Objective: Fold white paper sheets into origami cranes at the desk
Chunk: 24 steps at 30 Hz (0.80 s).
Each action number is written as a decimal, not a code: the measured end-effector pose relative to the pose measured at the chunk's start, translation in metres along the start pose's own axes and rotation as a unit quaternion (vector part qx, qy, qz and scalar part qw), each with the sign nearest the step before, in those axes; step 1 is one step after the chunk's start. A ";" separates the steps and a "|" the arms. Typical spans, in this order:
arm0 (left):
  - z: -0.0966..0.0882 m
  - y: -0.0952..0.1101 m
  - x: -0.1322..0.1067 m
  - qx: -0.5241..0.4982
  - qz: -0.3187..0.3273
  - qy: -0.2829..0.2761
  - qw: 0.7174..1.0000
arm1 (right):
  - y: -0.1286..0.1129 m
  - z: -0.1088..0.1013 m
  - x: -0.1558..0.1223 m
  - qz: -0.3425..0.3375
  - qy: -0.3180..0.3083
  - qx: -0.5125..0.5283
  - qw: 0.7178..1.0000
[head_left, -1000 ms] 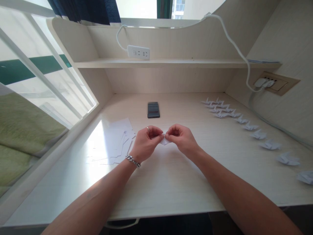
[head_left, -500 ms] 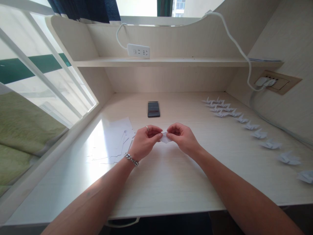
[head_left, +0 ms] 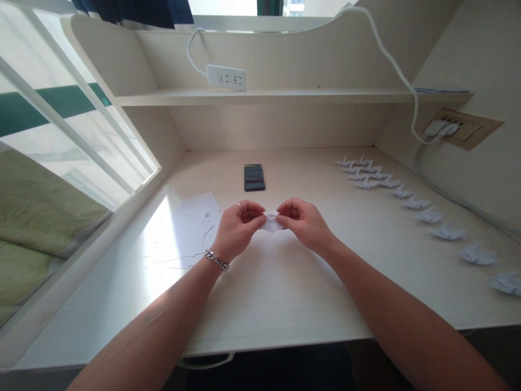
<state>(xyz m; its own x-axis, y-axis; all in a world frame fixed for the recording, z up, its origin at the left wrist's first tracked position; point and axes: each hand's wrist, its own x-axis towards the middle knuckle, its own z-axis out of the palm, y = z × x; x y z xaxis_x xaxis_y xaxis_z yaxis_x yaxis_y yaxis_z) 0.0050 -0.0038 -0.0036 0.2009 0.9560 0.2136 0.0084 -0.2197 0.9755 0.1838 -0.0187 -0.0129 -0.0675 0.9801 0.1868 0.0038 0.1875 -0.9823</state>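
A small folded piece of white paper (head_left: 271, 223) is pinched between both hands just above the middle of the desk. My left hand (head_left: 237, 229), with a ring and a chain bracelet, grips its left end with closed fingers. My right hand (head_left: 305, 224) grips its right end the same way. Most of the paper is hidden by the fingertips.
A loose pile of white paper sheets (head_left: 185, 231) lies left of my hands. A black phone (head_left: 254, 177) lies beyond them. Several folded paper cranes (head_left: 429, 215) line the right side of the desk (head_left: 277, 293). A power strip (head_left: 226, 77) sits on the shelf; cables run to a wall socket (head_left: 456, 128).
Both hands have kept their pinch on the paper and drawn slightly apart. The view has tipped a little, so everything sits slightly higher in the frame.
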 end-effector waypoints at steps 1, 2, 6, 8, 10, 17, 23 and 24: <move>0.000 0.000 0.000 -0.003 -0.012 -0.004 1.000 | 0.000 0.000 0.000 -0.008 0.003 -0.014 1.000; 0.000 0.001 0.000 -0.002 -0.026 -0.010 1.000 | 0.000 -0.001 -0.001 -0.016 0.005 -0.029 0.999; 0.002 0.005 0.000 0.034 -0.081 -0.057 0.995 | -0.002 -0.001 -0.003 -0.040 0.001 -0.077 0.996; 0.003 0.007 -0.001 0.061 -0.087 -0.081 0.991 | -0.002 -0.001 -0.004 -0.038 -0.003 -0.083 0.996; 0.004 0.007 -0.002 0.092 -0.074 -0.095 0.988 | -0.002 0.000 -0.003 -0.027 0.000 -0.071 0.997; 0.009 0.011 -0.005 0.194 -0.025 -0.072 0.978 | -0.003 0.007 -0.002 0.064 0.023 0.063 0.996; 0.008 0.013 -0.007 0.199 -0.006 -0.064 0.978 | -0.001 0.005 -0.001 0.018 -0.012 0.044 0.999; 0.008 0.012 -0.006 0.184 -0.004 -0.065 0.981 | -0.001 0.005 -0.001 0.019 -0.006 0.052 0.998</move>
<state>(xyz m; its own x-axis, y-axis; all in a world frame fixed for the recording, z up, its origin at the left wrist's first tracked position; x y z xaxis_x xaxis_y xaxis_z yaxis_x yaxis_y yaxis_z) 0.0116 -0.0143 0.0067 0.3231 0.9301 0.1748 0.3589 -0.2913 0.8867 0.1788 -0.0201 -0.0119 -0.0813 0.9855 0.1491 -0.0965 0.1411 -0.9853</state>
